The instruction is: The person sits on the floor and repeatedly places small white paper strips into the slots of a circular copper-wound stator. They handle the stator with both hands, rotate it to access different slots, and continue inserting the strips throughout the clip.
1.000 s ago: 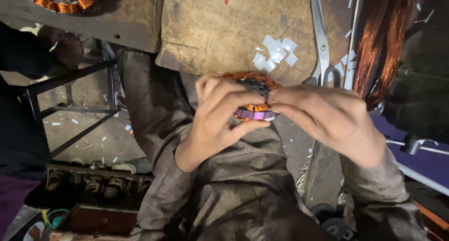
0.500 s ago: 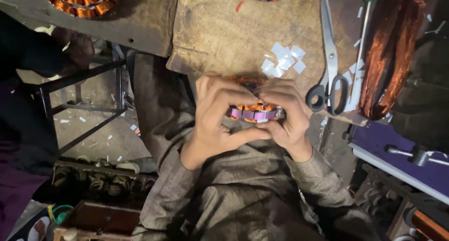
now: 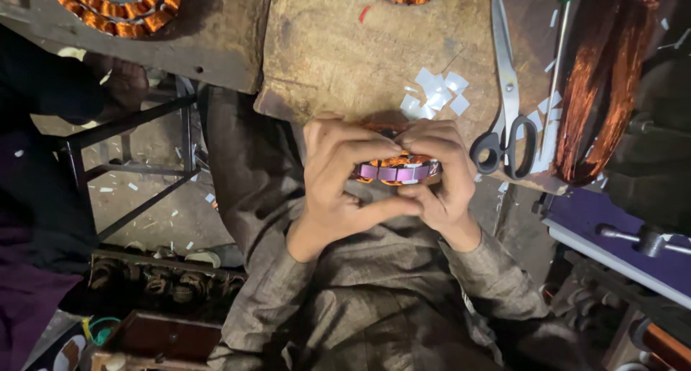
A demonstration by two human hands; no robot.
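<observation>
1. Nearest us, our left hand (image 3: 337,180) and right hand (image 3: 440,171) are both closed around a small wound stator (image 3: 396,171), a ring of copper coils with a purple band, held above the lap just off the near edge of the wooden workbench (image 3: 338,54). We judge that a loose grip could let it drop to the floor below.
2. Our fingertips press straight on the coils; too much force could bend or nick the thin wire.
3. Just beyond, white paper slips (image 3: 435,94) lie near the bench's near edge; a knuckle's brush could scatter them.
4. The scissors (image 3: 505,90) lie beside our right hand, handles toward us, and could snag a sleeve.
5. At the far right, a hank of copper wire (image 3: 601,83) drapes over the edge and could slide off.
</observation>
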